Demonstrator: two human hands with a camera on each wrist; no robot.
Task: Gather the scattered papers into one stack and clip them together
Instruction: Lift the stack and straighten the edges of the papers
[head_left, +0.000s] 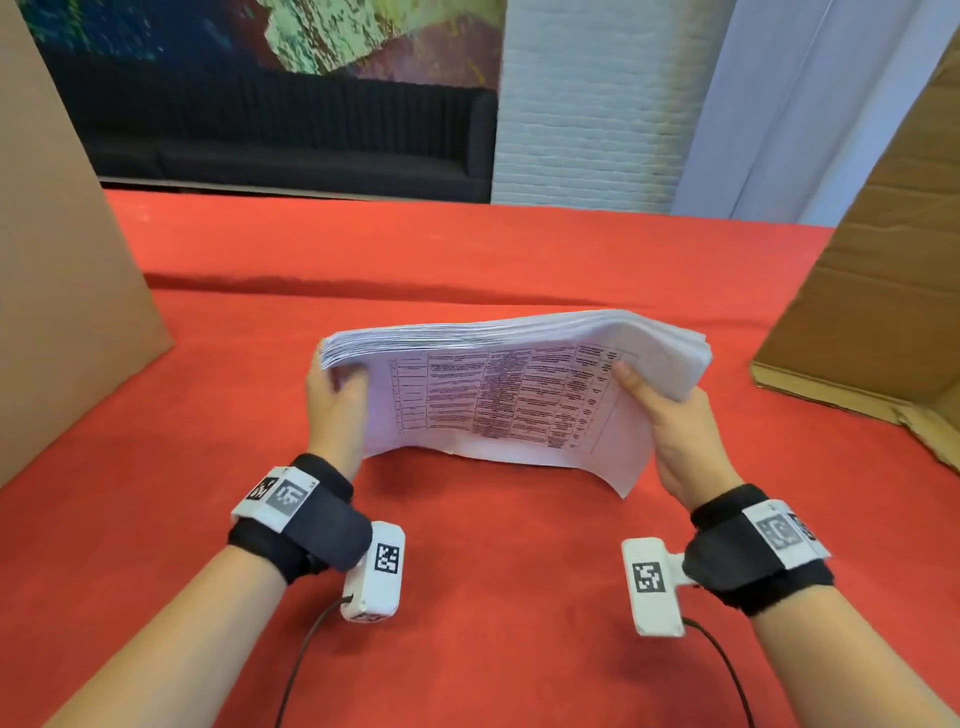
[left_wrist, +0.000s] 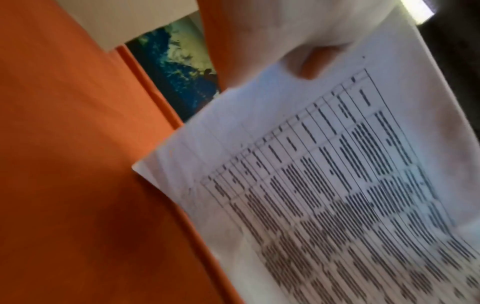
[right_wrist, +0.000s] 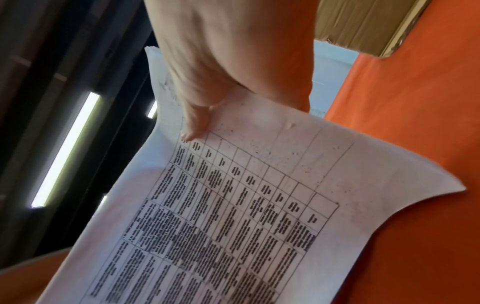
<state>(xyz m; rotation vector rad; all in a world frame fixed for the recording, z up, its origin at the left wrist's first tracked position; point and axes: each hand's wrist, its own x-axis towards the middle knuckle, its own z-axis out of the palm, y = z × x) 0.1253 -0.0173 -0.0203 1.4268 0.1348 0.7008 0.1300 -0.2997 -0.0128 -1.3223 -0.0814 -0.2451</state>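
Above the middle of the red table (head_left: 467, 249) the papers (head_left: 498, 395) already form one thick stack, gripped at its ends by the left hand (head_left: 332, 410) and right hand (head_left: 675, 441), but clipping remains, with no clip visible.

Head view down from above onto red table (head_left: 467, 249), wrist views close, sharing printed sheet (left_wrist: 324, 174)

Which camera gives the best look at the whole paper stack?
The head view: it shows the whole paper stack, its layered edge, and both hands gripping its ends. Each wrist view shows only a blurred part of the printed sheet under a thumb.
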